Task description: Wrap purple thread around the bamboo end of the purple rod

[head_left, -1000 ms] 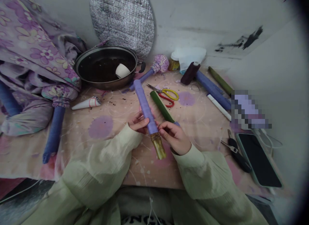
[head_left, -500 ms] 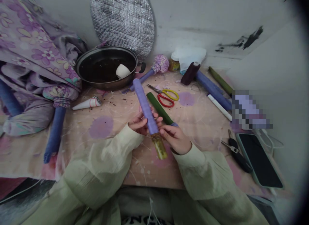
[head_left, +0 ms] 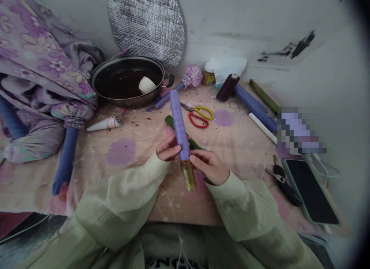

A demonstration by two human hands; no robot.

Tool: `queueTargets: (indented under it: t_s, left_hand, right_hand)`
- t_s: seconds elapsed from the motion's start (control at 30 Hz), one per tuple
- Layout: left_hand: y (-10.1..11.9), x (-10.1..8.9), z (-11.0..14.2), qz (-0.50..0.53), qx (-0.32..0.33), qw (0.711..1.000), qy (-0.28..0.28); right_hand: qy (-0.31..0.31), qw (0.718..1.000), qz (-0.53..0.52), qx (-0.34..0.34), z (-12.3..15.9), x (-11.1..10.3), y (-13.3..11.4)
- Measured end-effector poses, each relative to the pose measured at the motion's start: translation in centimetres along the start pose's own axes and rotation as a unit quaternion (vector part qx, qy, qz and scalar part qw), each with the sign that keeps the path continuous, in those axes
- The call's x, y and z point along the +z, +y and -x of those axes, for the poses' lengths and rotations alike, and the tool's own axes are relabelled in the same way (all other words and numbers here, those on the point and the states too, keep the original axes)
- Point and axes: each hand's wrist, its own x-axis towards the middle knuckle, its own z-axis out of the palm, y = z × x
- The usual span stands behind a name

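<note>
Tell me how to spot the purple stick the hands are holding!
Find the round black pan with a white cup inside, at the back of the pink spotted table. Come straight toward the person: the left hand and right hand hold up a ribbed purple stick. Unlike the blue rods lying nearby, it has a shiny amber tip.

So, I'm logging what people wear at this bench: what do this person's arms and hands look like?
Both arms wear loose, pale green, slightly sheer long sleeves, the left sleeve and right sleeve gathered at the wrists. The left hand and right hand are gloveless, with a thin dark band at the right wrist.
</note>
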Motion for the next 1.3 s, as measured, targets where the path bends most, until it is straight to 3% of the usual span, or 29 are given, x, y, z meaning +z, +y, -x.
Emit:
queueTargets:
  t_s: [0.17,0.3,0.5,0.77,0.97,1.3]
  left_hand:
    - [-0.2,-0.1,0.3,-0.075,0.060,0.995,0.018]
    - [-0.2,0.0,0.3,-0.106,0.067,0.992,-0.026]
    - [-0.5,-0.7,0.1,-0.109,0.062,0.992,-0.032]
    - [-0.6,0.0,0.4,-0.101,0.058,0.993,0.006]
    - [-0.9,-0.1,-0.2,-0.162,0.038,0.979,0.120]
    - [0.1,0.1,-0.2,-0.149,0.031,0.979,0.137]
  right_hand:
    - [0.052,0.999,-0.009,0.002,-0.2,-0.2,0.0]
    - [0.079,0.997,0.010,-0.009,-0.2,-0.3,-0.1]
    - [0.078,0.996,0.032,-0.025,-0.2,-0.6,-0.3]
    - [0.099,0.987,0.108,-0.068,-0.1,-0.6,0.0]
    - [0.108,0.944,0.282,-0.129,0.2,0.1,-0.1]
    - [0.053,0.971,0.206,-0.111,0.3,-0.4,-0.5]
